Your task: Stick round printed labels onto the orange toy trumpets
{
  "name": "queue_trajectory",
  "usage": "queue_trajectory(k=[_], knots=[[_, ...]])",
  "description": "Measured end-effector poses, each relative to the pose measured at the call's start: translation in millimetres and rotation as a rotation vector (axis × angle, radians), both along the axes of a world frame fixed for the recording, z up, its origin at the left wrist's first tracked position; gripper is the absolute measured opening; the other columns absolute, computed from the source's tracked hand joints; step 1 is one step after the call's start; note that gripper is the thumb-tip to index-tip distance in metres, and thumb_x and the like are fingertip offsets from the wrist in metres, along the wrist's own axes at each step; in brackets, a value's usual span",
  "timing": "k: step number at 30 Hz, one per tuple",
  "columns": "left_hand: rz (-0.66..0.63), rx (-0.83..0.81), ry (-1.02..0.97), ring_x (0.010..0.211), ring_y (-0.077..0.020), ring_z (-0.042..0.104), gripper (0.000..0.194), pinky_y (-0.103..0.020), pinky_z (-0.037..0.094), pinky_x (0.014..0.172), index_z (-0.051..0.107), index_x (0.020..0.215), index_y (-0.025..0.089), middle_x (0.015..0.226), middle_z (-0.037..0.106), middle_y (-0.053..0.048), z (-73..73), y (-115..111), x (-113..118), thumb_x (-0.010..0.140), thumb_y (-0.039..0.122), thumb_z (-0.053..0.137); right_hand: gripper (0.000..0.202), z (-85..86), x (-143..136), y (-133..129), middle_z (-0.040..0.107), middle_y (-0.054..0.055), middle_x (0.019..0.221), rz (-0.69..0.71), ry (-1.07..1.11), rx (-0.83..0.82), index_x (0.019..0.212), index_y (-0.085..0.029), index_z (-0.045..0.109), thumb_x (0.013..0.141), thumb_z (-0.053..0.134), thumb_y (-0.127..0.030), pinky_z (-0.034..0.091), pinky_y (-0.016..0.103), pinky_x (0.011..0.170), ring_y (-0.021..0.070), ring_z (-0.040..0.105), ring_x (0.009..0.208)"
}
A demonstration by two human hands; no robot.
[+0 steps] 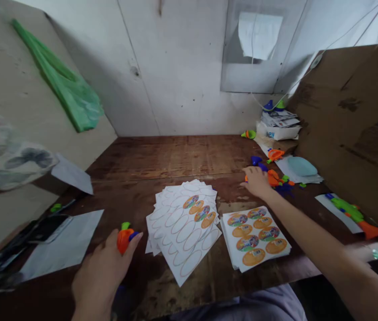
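My left hand (106, 263), at the lower left, is closed round a small orange toy part (123, 240) with a green tip and a blue end. My right hand (256, 180) reaches to the back right, beside a pile of orange toy parts (273, 177) and blue ones. A bit of orange shows at its fingertips, but its grip is mostly hidden. Between the hands lie a fanned stack of mostly peeled sticker sheets (178, 223) and, right of it, a stack of full sheets with orange oval stickers (257, 236).
The brown table (175, 156) meets a white wall. At the right stand papers in a box (278, 129), a light blue dish (301, 166), a green and orange toy (351, 209) and cardboard (349, 125). White paper (64, 243) and a phone (50, 228) lie left.
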State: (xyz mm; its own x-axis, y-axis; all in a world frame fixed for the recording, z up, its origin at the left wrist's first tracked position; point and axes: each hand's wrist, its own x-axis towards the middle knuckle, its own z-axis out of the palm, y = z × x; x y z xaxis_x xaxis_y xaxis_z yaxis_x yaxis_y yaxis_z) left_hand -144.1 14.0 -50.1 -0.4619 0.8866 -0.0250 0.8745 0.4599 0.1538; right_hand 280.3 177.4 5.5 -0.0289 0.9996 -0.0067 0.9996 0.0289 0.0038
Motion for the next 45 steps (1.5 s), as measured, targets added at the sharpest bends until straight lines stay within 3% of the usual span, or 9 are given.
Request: queue_trajectory(k=[5, 8, 12, 15, 20, 27, 33, 39, 45], knots=[[-0.331, 0.252, -0.068, 0.129, -0.0471, 0.070, 0.062, -0.060, 0.057, 0.110, 0.070, 0.136, 0.013, 0.137, 0.077, -0.025, 12.4, 34.8, 50.8, 0.096, 0.055, 0.049, 0.042, 6.4, 103.6, -1.0, 0.068, 0.012, 0.147, -0.267, -0.030, -0.010, 0.143, -0.020, 0.066, 0.106, 0.074, -0.038, 0.063, 0.054, 0.104, 0.0300, 0.071, 0.126], [-0.712, 0.244, -0.308, 0.124, -0.0372, 0.075, 0.041, -0.053, 0.059, 0.109, 0.075, 0.131, 0.021, 0.133, 0.081, -0.016, 31.4, 72.2, 124.4, 0.099, 0.038, 0.054, 0.039, -2.3, 133.6, -1.1, 0.070, 0.011, 0.142, -0.316, 0.032, -0.053, 0.140, -0.020, 0.068, 0.106, 0.073, -0.039, 0.065, 0.051, 0.101, 0.0280, 0.073, 0.120], [-0.989, 0.167, -0.358, 0.119, -0.0293, 0.076, 0.024, -0.044, 0.059, 0.110, 0.080, 0.119, 0.024, 0.124, 0.084, -0.010, 53.9, 123.3, 234.5, 0.099, 0.025, 0.068, 0.036, -16.0, 151.9, -7.0, 0.071, 0.011, 0.141, -0.337, 0.116, -0.081, 0.138, -0.021, 0.069, 0.107, 0.072, -0.040, 0.065, 0.049, 0.100, 0.0266, 0.074, 0.118], [-1.082, 0.108, -0.359, 0.122, -0.0274, 0.074, 0.019, -0.047, 0.058, 0.111, 0.078, 0.120, 0.020, 0.126, 0.081, -0.011, 62.0, 159.0, 305.5, 0.103, 0.027, 0.072, 0.036, -24.6, 156.6, -17.9, 0.071, 0.011, 0.140, -0.309, 0.163, -0.073, 0.137, -0.020, 0.069, 0.107, 0.072, -0.039, 0.065, 0.049, 0.100, 0.0266, 0.074, 0.118], [-0.994, 0.008, -0.339, 0.119, -0.0285, 0.073, 0.039, -0.051, 0.064, 0.100, 0.068, 0.138, 0.019, 0.139, 0.070, -0.012, 51.0, 202.8, 384.2, 0.105, 0.040, 0.073, 0.042, -39.3, 146.6, -17.2, 0.068, 0.012, 0.147, -0.270, 0.191, -0.004, 0.143, -0.020, 0.066, 0.106, 0.073, -0.040, 0.063, 0.054, 0.105, 0.0297, 0.071, 0.126], [-0.986, -0.026, -0.346, 0.125, -0.0306, 0.071, 0.043, -0.055, 0.062, 0.104, 0.065, 0.144, 0.020, 0.146, 0.068, -0.013, 30.8, 208.5, 399.3, 0.105, 0.037, 0.073, 0.040, -56.5, 136.9, 5.0, 0.069, 0.012, 0.145, -0.244, 0.289, -0.014, 0.139, -0.020, 0.068, 0.106, 0.074, -0.040, 0.062, 0.054, 0.105, 0.0297, 0.071, 0.126], [-0.924, -0.005, -0.292, 0.153, -0.0407, 0.051, 0.080, -0.056, 0.047, 0.121, 0.047, 0.156, 0.013, 0.162, 0.051, -0.025, 31.2, 192.2, 392.4, 0.090, 0.037, 0.086, 0.034, -48.4, 175.3, -6.7, 0.074, 0.010, 0.131, -0.231, 0.496, 0.110, 0.133, -0.018, 0.070, 0.107, 0.073, -0.040, 0.065, 0.048, 0.096, 0.0252, 0.075, 0.112], [-1.110, -0.149, -0.240, 0.138, -0.0364, 0.062, 0.054, -0.058, 0.053, 0.114, 0.066, 0.139, 0.018, 0.150, 0.064, -0.015, 13.2, 180.0, 415.6, 0.095, 0.044, 0.083, 0.027, -20.7, 214.0, -41.7, 0.081, 0.005, 0.103, -0.186, 0.585, 0.187, 0.123, -0.020, 0.072, 0.102, 0.065, -0.035, 0.061, 0.034, 0.080, 0.0221, 0.077, 0.089], [-1.205, -0.153, -0.251, 0.135, -0.0334, 0.066, 0.043, -0.059, 0.057, 0.112, 0.068, 0.140, 0.020, 0.151, 0.065, -0.014, 0.9, 182.9, 426.2, 0.103, 0.041, 0.075, 0.031, -4.9, 199.9, -56.2, 0.083, 0.010, 0.116, -0.061, 0.487, 0.150, 0.123, -0.021, 0.079, 0.095, 0.067, -0.027, 0.056, 0.037, 0.098, 0.0273, 0.076, 0.109]])
